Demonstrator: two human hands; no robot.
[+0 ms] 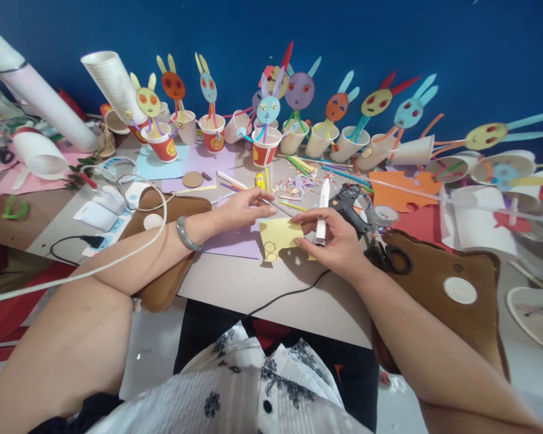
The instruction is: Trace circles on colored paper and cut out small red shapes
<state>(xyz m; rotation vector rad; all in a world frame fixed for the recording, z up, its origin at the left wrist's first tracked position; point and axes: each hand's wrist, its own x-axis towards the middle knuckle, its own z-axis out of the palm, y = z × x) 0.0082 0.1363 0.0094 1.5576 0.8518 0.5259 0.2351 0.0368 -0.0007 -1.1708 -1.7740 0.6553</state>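
Observation:
My right hand (335,238) pinches a small piece of yellow paper (280,232) between thumb and fingers. Two circles are drawn in dark line near its lower left corner. A white marker (323,208) stands up between the fingers of the same hand. My left hand (251,206) is just left of the paper, above the table, its fingers stretched out and apart. A thin grey stick (284,208) runs beside its fingertips; whether they touch it I cannot tell. Under the left hand lies a purple paper sheet (230,242).
Paper cups with rabbit figures, such as a blue-faced one (268,110), line the wall. Colourful scraps (298,184) lie ahead. Right of my hand are a black glue gun (350,208) and scissors (396,259). A white cable (117,265) crosses my left forearm near a power strip (113,232).

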